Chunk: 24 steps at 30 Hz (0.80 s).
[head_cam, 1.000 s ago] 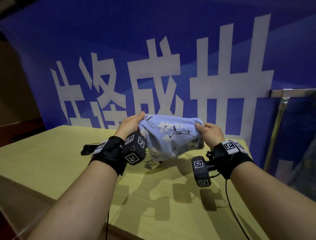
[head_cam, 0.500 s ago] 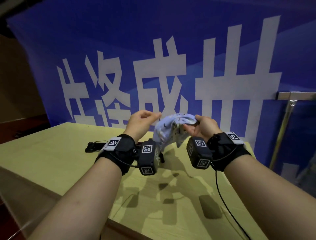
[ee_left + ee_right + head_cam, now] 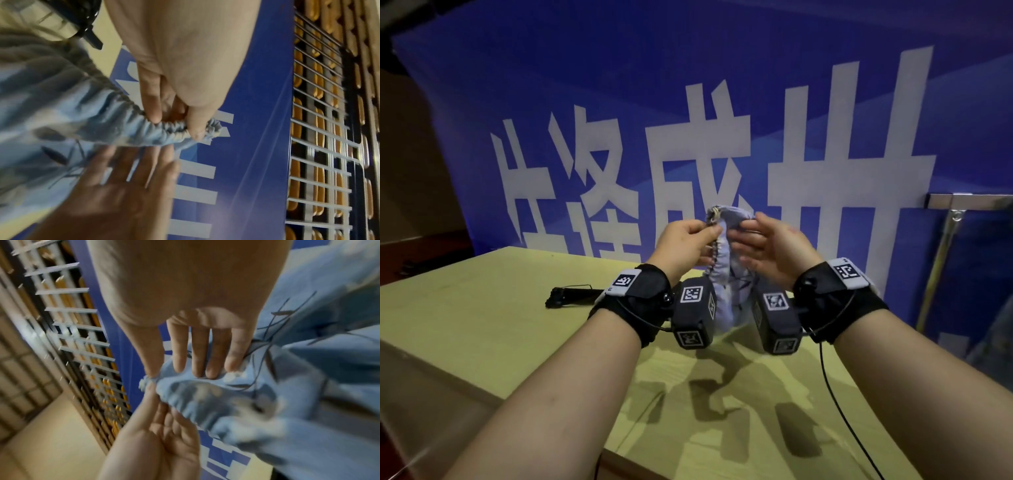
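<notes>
A light blue floral cloth (image 3: pixel 729 294) with a gathered elastic hem hangs bunched between both hands, above the table. My left hand (image 3: pixel 714 229) pinches the hem between thumb and fingers; the left wrist view shows the hem (image 3: pixel 170 128) caught under the thumb and fingertip. My right hand (image 3: pixel 739 236) faces it with straight fingers laid against the cloth. In the right wrist view its fingertips (image 3: pixel 201 373) touch the fabric (image 3: pixel 267 402) and the thumb meets the hem's end. The cloth's lower part is hidden behind the wrist cameras.
A pale wooden table (image 3: pixel 482 325) lies below, with a small black object (image 3: pixel 571 296) at its back left. A blue banner with white characters (image 3: pixel 722 102) stands right behind. A metal rail and post (image 3: pixel 945 240) are at the right. A black cable (image 3: pixel 835 404) trails from my right wrist.
The hands have come together. The cloth, stretched wide between them a second ago, now hangs bunched. My right hand went from gripping the edge to straight fingers against it.
</notes>
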### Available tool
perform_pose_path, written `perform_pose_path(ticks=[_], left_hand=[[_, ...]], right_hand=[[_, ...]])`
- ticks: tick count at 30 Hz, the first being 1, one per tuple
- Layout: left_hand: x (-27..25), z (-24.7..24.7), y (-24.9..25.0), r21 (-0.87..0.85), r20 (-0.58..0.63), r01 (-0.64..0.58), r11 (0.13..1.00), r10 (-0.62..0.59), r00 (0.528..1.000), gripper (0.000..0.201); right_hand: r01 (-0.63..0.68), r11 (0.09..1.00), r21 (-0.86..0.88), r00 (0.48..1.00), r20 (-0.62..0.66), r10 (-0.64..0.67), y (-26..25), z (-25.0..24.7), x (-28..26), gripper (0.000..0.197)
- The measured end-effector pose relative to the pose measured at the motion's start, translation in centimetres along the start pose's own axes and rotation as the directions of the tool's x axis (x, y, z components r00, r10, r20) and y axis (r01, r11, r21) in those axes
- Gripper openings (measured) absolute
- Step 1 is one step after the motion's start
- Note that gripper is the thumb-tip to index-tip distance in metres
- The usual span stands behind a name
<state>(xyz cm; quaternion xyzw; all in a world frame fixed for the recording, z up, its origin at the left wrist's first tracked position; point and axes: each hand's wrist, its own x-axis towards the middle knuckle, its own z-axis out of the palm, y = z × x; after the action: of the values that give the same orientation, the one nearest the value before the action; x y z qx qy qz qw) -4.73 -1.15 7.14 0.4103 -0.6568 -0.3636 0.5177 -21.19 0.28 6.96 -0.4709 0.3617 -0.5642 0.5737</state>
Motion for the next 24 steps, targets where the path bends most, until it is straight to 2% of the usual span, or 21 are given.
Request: perform_pose_path(ticks=[2, 3, 6, 7, 9, 10, 14, 18, 21, 24], left_hand=[[0.4, -0.3, 0.2, -0.147, -0.026, 0.082, 0.986, -0.086, 0.996, 0.021], [0.5, -0.4, 0.2, -0.207, -0.03, 0.109, 0.972, -0.118, 0.993, 0.022], [0.7, -0.4, 0.2, -0.303, -0.018, 0.155, 0.94, -0.168, 0.986, 0.018], [0.7, -0.3, 0.2, -0.333, -0.006, 0.169, 0.928, -0.181, 0.983, 0.015], [0.6, -0.3, 0.4, -0.372, 0.021, 0.175, 0.912, -0.181, 0.983, 0.007], [0.6, -0.3, 0.5, -0.366, 0.03, 0.176, 0.914, -0.177, 0.984, 0.004], [0.6, -0.5, 0.9, -0.293, 0.043, 0.183, 0.939, -0.178, 0.983, 0.004], [0.8, -0.5, 0.8, -0.208, 0.045, 0.192, 0.959, -0.187, 0.981, 0.012], [0.8, -0.4, 0.6, -0.089, -0.001, 0.206, 0.974, -0.207, 0.978, 0.021], [1.0, -0.9, 0.0, -0.061, -0.089, 0.239, 0.969, -0.244, 0.966, 0.016]], right_hand=[[0.074, 0.978, -0.197, 0.996, 0.064, -0.062, 0.2, 0.5, -0.6, 0.019], [0.094, 0.954, -0.283, 0.993, 0.098, -0.069, 0.3, 0.8, -0.8, 0.024], [0.131, 0.871, -0.474, 0.99, 0.113, -0.087, 0.9, 1.6, -1.1, 0.062], [0.163, 0.827, -0.538, 0.987, 0.093, -0.134, 1.1, 1.8, -1.0, 0.061], [0.186, 0.763, -0.619, 0.977, 0.033, -0.211, 1.1, 1.9, -0.8, 0.031], [0.184, 0.759, -0.625, 0.974, 0.013, -0.226, 1.0, 1.9, -0.7, 0.021], [0.206, 0.736, -0.645, 0.964, 0.005, -0.265, 0.8, 1.5, -0.5, 0.027], [0.191, 0.742, -0.642, 0.971, 0.015, -0.238, 0.7, 0.9, -0.3, 0.031], [0.18, 0.788, -0.589, 0.973, -0.01, -0.229, 0.7, 0.3, -0.1, 0.03], [0.135, 0.872, -0.47, 0.979, -0.069, -0.189, 0.5, -0.3, 0.0, 0.023]])
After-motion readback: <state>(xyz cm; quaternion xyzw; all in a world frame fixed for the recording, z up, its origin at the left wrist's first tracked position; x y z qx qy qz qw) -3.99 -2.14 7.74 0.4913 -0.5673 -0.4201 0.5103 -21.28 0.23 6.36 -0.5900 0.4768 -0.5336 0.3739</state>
